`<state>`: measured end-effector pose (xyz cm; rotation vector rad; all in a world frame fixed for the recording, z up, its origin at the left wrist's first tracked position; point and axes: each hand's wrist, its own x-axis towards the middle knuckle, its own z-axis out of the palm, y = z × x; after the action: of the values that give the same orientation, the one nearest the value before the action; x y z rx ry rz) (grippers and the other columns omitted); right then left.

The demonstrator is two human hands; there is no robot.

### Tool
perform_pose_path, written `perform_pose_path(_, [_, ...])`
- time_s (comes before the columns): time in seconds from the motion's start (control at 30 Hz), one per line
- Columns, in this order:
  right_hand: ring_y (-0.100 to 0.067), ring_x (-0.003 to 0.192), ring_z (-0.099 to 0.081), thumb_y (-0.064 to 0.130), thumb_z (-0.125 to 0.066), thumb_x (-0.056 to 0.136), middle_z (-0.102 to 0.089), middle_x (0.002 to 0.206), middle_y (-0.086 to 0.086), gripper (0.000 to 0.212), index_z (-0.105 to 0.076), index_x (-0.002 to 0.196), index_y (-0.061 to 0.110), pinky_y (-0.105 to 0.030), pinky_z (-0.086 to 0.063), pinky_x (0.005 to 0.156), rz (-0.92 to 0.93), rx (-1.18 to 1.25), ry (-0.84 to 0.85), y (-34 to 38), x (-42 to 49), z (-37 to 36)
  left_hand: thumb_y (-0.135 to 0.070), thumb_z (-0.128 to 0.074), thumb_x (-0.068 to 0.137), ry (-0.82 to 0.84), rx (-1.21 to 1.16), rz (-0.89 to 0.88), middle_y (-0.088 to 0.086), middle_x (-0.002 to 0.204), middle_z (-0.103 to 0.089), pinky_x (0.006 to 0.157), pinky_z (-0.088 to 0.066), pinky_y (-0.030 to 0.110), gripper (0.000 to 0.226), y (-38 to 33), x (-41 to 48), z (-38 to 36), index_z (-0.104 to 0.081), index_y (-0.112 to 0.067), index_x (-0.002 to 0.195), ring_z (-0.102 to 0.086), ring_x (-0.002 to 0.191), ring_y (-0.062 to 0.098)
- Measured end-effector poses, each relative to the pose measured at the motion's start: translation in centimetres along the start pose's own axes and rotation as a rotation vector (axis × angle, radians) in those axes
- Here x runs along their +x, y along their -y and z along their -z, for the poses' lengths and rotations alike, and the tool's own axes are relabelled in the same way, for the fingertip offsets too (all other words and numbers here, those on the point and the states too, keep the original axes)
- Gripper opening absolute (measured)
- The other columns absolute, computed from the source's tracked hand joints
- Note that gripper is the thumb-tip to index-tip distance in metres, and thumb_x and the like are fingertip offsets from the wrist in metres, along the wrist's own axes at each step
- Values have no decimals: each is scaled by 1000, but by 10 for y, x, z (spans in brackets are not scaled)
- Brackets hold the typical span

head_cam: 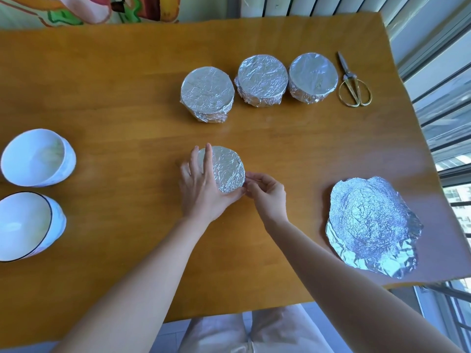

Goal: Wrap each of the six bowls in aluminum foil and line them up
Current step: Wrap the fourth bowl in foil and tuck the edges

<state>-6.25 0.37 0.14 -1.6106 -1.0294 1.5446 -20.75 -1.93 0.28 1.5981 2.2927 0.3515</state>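
A foil-covered bowl [225, 169] stands at the middle of the wooden table [114, 98]. My left hand [201, 187] wraps round its left side, fingers lying over the foil top and thumb under the near edge. My right hand [265, 192] pinches the foil at the bowl's right rim. Three foil-wrapped bowls stand in a row at the back: left [207, 94], middle [261, 79], right [313, 77]. Two bare white bowls sit at the left edge, one farther [35, 156] and one nearer with a dark rim [25, 225].
A crumpled sheet of foil [372, 225] lies flat near the table's right front corner. Gold-handled scissors [353, 82] lie at the back right, beside the row. The table's right edge runs along a window railing.
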Motion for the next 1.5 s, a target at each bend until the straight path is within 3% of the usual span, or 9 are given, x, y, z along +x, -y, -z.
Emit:
perform_pose_path(0.17, [-5, 104, -66, 1, -60, 89, -70, 115, 3, 35, -65, 120, 16, -27, -53, 91, 93, -146, 137, 0, 2, 15, -94, -40, 54, 63, -59, 76, 12, 163, -11, 106, -34, 48, 133, -8, -2, 4, -7, -19, 159, -25, 135, 37])
perform_pose_path(0.4, [-14, 102, -67, -3, -56, 89, -71, 114, 0, 36, -64, 121, 12, -30, -51, 96, 82, -108, 238, 4, 8, 12, -77, -30, 84, 68, -233, 214, 9, 164, -8, 114, -19, 45, 101, -17, -10, 14, -4, -15, 159, -17, 142, 33])
perform_pose_path(0.6, [-17, 113, -63, -4, -51, 95, -66, 124, -9, 37, -57, 129, 9, -29, -49, 101, 2, -32, 329, 17, 24, 4, -88, -17, 62, -21, -147, 370, 18, 156, -21, 117, -14, 53, 124, -14, -23, 13, -13, -7, 156, -18, 143, 41])
perform_pose_path(0.73, [-21, 110, -65, 1, -58, 93, -69, 119, -10, 27, -63, 115, 16, -33, -50, 99, 22, -52, 282, 8, 25, 12, -90, -30, 65, 27, -70, 115, 11, 165, 6, 116, 0, 63, 117, -5, -22, 8, -5, -26, 159, 8, 149, 42])
perform_pose_path(0.83, [-20, 100, -68, 1, -64, 90, -74, 106, -6, 20, -69, 104, 15, -34, -53, 95, 37, -65, 309, -1, 20, 17, -89, -24, 68, 104, 103, -77, 1, 166, 11, 113, -4, 68, 102, -1, -12, 5, -2, -42, 157, 10, 150, 41])
perform_pose_path(0.97, [-17, 93, -69, 0, -68, 88, -75, 101, -11, 16, -72, 102, 7, -29, -55, 90, 14, -27, 285, -3, 18, 17, -86, -20, 70, 88, 245, -83, 1, 166, -7, 102, -32, 61, 97, 0, -9, 3, -13, -40, 156, -9, 149, 40])
perform_pose_path(1.2, [-21, 86, -69, 10, -77, 83, -76, 92, -12, 8, -76, 91, 7, -41, -55, 89, -7, -27, 230, -8, 18, 14, -84, -28, 70, 70, 231, -75, -1, 165, -8, 100, -32, 56, 96, -2, -9, 1, -14, -42, 155, -12, 148, 37])
perform_pose_path(1.33, [-14, 76, -66, 11, -76, 85, -73, 84, -7, 2, -74, 86, 10, -28, -54, 77, -19, -11, 239, -6, 18, 15, -79, -48, 77, 73, 230, -84, -1, 165, -6, 102, -30, 55, 94, -1, -10, 1, -11, -42, 155, -10, 148, 36])
perform_pose_path(1.5, [-10, 69, -62, 14, -70, 91, -69, 77, -3, 5, -72, 87, 12, -21, -49, 68, -73, 5, 310, -2, 20, 18, -79, -48, 78, 76, 238, -86, -1, 166, -3, 104, -29, 56, 95, 0, -10, 0, -8, -42, 156, -7, 149, 36])
